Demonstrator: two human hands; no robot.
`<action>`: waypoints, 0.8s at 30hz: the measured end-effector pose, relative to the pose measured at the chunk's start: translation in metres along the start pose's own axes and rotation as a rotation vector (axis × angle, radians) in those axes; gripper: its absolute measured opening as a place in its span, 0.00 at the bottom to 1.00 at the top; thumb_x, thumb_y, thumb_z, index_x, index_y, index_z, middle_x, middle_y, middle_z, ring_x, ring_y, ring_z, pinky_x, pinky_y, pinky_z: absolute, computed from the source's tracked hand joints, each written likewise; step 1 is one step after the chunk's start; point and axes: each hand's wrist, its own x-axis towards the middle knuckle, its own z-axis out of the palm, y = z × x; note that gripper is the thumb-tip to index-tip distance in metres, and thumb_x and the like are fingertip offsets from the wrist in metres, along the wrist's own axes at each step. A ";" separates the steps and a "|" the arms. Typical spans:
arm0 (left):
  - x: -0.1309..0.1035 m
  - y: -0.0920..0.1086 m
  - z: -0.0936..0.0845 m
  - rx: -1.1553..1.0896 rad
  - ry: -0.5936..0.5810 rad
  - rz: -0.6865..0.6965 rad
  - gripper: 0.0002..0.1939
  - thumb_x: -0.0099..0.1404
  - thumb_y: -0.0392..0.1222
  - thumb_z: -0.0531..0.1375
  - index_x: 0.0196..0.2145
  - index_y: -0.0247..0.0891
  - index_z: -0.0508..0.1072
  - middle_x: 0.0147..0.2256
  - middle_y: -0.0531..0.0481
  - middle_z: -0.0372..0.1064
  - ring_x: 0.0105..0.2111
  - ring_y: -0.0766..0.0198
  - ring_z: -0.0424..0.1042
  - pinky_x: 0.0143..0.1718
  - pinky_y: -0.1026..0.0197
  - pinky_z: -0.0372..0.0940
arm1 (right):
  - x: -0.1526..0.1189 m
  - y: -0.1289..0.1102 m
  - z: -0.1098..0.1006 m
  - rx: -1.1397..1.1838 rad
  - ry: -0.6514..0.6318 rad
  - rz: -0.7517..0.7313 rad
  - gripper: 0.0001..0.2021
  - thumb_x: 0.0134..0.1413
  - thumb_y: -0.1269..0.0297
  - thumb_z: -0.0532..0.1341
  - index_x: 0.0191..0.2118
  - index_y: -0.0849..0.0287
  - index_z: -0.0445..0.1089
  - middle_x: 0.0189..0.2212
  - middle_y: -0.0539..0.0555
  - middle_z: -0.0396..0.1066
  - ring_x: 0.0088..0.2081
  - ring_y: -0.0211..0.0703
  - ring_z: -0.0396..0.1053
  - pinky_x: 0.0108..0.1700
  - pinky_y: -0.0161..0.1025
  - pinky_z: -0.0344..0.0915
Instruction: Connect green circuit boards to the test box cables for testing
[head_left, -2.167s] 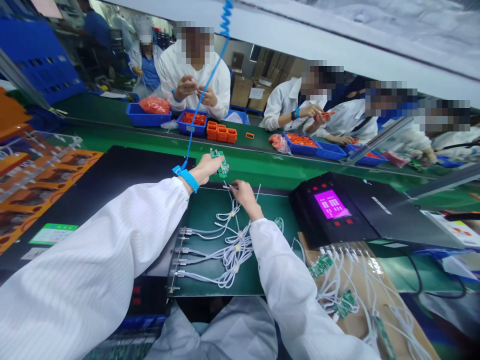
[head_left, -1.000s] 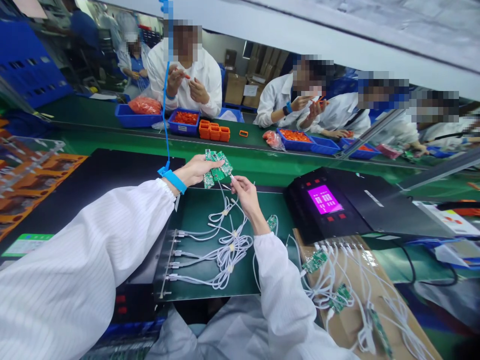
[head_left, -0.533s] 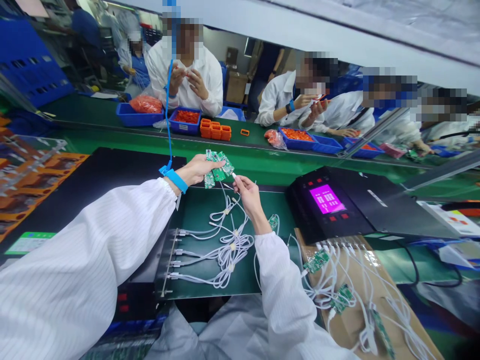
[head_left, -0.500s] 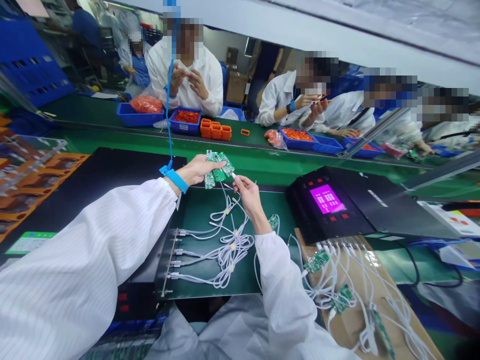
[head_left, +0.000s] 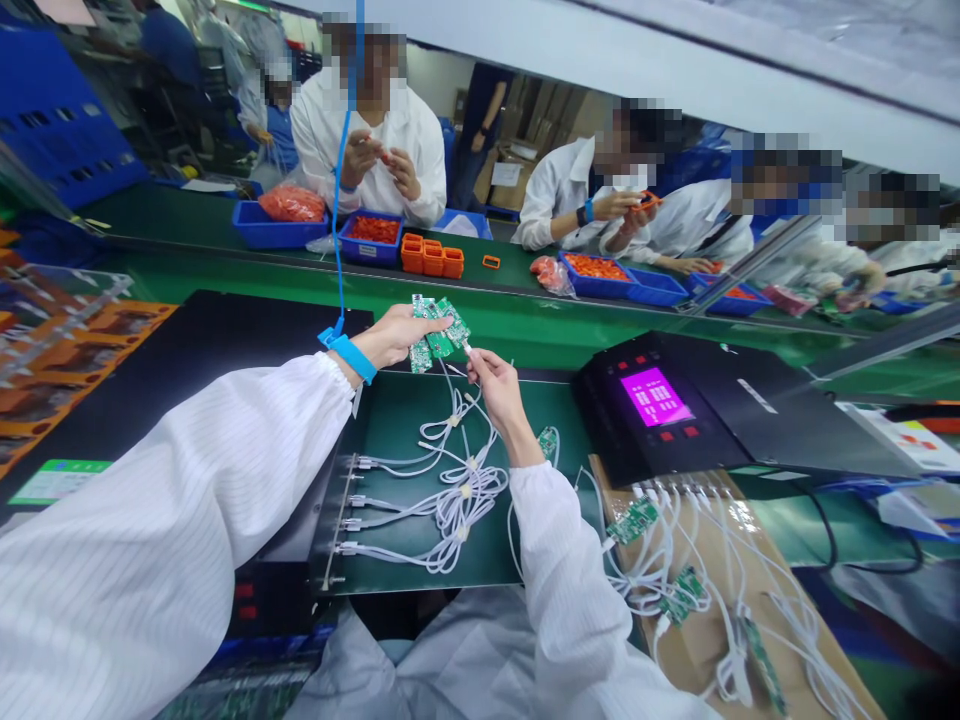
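My left hand (head_left: 395, 337), with a blue wrist strap (head_left: 352, 358), is closed on a fanned bunch of green circuit boards (head_left: 431, 345). Just right of it, my right hand (head_left: 495, 385) pinches the white plug of a cable (head_left: 468, 350) at the lower corner of the rightmost board. Whether that plug is fully seated in the board I cannot tell. Below both hands, bundled white cables (head_left: 465, 490) lie on the green work surface (head_left: 390, 580), several of them joined to the black box at left. Another circuit board (head_left: 548, 441) lies partly behind my right wrist.
A black tester with a lit magenta screen (head_left: 657, 397) stands at right. More cabled boards (head_left: 634, 521) rest on brown cardboard (head_left: 675, 660). Orange trays (head_left: 112, 325) are at far left. Across the line, people in white coats handle orange parts beside blue bins (head_left: 369, 245).
My hands stay almost in place, the boards and plug still held together. Across the line, co-workers' hands have shifted slightly, and a person standing behind has moved left.
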 end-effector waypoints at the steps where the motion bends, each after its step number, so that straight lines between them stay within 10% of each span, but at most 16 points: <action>1: 0.000 0.000 0.000 0.005 -0.005 0.002 0.18 0.45 0.38 0.81 0.29 0.30 0.80 0.36 0.38 0.81 0.34 0.55 0.80 0.39 0.56 0.75 | 0.000 0.000 0.000 0.003 -0.003 0.003 0.24 0.45 0.42 0.74 0.38 0.57 0.77 0.27 0.47 0.71 0.26 0.33 0.62 0.33 0.36 0.62; 14: -0.004 -0.005 0.004 0.116 0.030 0.019 0.15 0.47 0.37 0.79 0.29 0.32 0.80 0.33 0.41 0.80 0.30 0.58 0.77 0.35 0.57 0.73 | 0.000 0.004 0.001 -0.067 -0.001 0.015 0.26 0.47 0.39 0.72 0.40 0.58 0.77 0.32 0.52 0.75 0.31 0.39 0.68 0.39 0.40 0.67; 20: 0.002 -0.009 0.007 0.116 0.118 0.134 0.13 0.50 0.34 0.77 0.30 0.33 0.79 0.34 0.45 0.79 0.35 0.57 0.78 0.43 0.55 0.72 | -0.023 0.009 0.006 -0.768 0.233 -0.408 0.13 0.68 0.54 0.58 0.45 0.57 0.73 0.47 0.63 0.72 0.51 0.53 0.67 0.57 0.52 0.64; 24: 0.002 -0.010 0.008 0.103 0.126 0.171 0.12 0.51 0.32 0.76 0.31 0.33 0.78 0.34 0.45 0.79 0.36 0.58 0.77 0.43 0.56 0.72 | -0.024 0.023 0.029 -1.259 -0.143 -0.353 0.10 0.69 0.68 0.54 0.46 0.60 0.73 0.43 0.65 0.73 0.48 0.56 0.68 0.54 0.51 0.66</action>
